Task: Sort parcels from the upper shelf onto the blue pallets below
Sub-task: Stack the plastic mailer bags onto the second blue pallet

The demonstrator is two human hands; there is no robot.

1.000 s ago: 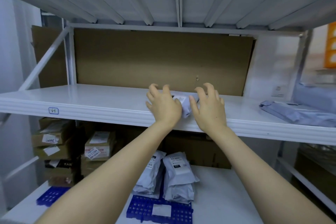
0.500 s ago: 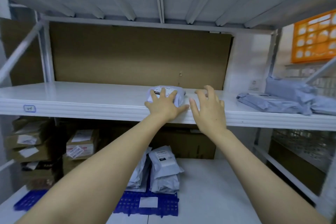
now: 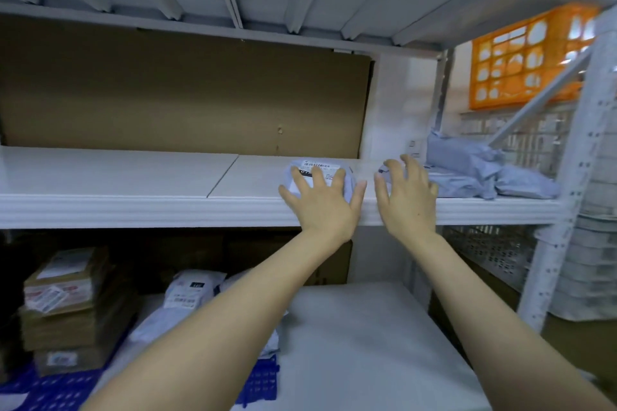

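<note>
A small grey parcel (image 3: pixel 317 167) with a white label lies near the front edge of the white upper shelf (image 3: pixel 133 183). My left hand (image 3: pixel 322 200) rests flat on it, fingers spread and straight, thumb beside its right end. My right hand (image 3: pixel 405 193) hovers just to the right, fingers spread and slightly bent, holding nothing; its fingertips reach the near edge of a pile of grey parcels (image 3: pixel 484 173). Below, a blue pallet (image 3: pixel 50 390) carries cardboard boxes, and another blue pallet (image 3: pixel 263 377) carries grey parcels (image 3: pixel 193 290), partly hidden by my left forearm.
Stacked cardboard boxes (image 3: pixel 66 297) stand at the lower left. A brown cardboard sheet (image 3: pixel 183 93) backs the upper shelf. The white rack post (image 3: pixel 567 210) rises at the right, with an orange crate (image 3: pixel 527 60) and wire mesh behind it.
The view has swung right. My right hand has moved off the small parcel and rightward toward the grey pile. My left hand stays on the small parcel.
</note>
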